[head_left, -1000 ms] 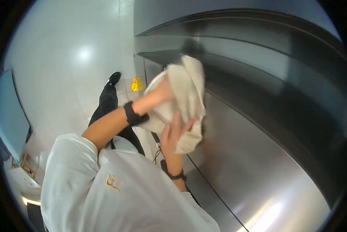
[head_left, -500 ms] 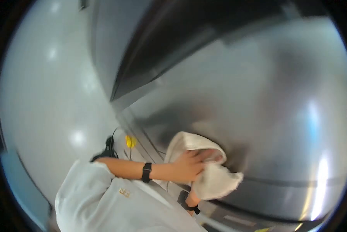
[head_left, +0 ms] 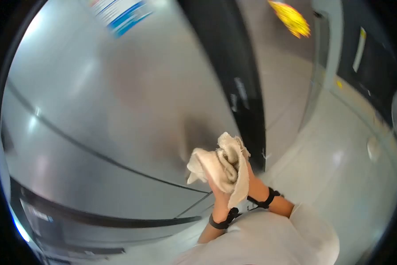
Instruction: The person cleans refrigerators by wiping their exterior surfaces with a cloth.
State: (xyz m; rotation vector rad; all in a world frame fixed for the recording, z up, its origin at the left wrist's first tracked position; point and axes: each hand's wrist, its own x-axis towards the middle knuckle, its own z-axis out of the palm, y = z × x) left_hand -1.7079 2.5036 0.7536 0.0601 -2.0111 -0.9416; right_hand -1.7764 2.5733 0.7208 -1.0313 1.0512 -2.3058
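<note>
A bunched cream cloth is folded over itself close to a shiny brushed-metal panel; whether it touches the panel I cannot tell. My left hand grips the cloth from below, its fingers mostly covered by the folds. My right hand is behind the cloth's right side, with only its edge and wrist showing, so its fingers are hidden. Dark bands circle both wrists.
A black edge strip bounds the panel on the right. A blue-and-white label sits on the panel's upper part. Beyond are a yellow sticker and pale floor. A dark curved bar runs low on the left.
My view has swung round from one stretch of metal surface to another with a label and black edge. The cloth, spread under my hand before, is now bunched up between my hands.
</note>
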